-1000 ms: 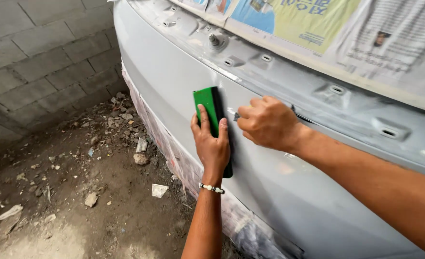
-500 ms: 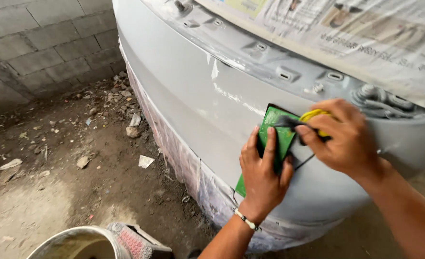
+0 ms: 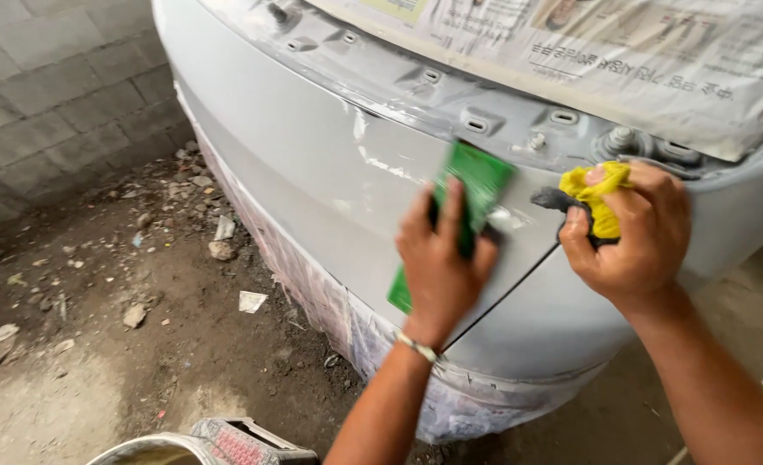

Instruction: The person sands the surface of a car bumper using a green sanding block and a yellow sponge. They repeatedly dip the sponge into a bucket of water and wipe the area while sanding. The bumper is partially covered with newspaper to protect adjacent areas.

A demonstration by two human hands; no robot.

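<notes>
On the left is a dirt floor [image 3: 97,284] with small stones, and a bucket [image 3: 153,449] at the bottom edge. Next comes the grey car panel [image 3: 313,172], with paper [image 3: 623,52] taped over the top. The left hand [image 3: 440,263] lies flat and open, pressing a green pad [image 3: 476,185] on the panel. The right hand [image 3: 635,232] is curled tight around a yellow rag [image 3: 601,194], just beside the pad. White rubbed patches [image 3: 373,155] show near the pad. The rest of the panel looks smooth grey, so I think much is left to rub.

Left hand [image 3: 440,263] flat, fingers spread; right hand [image 3: 629,234] curled, gripping.
</notes>
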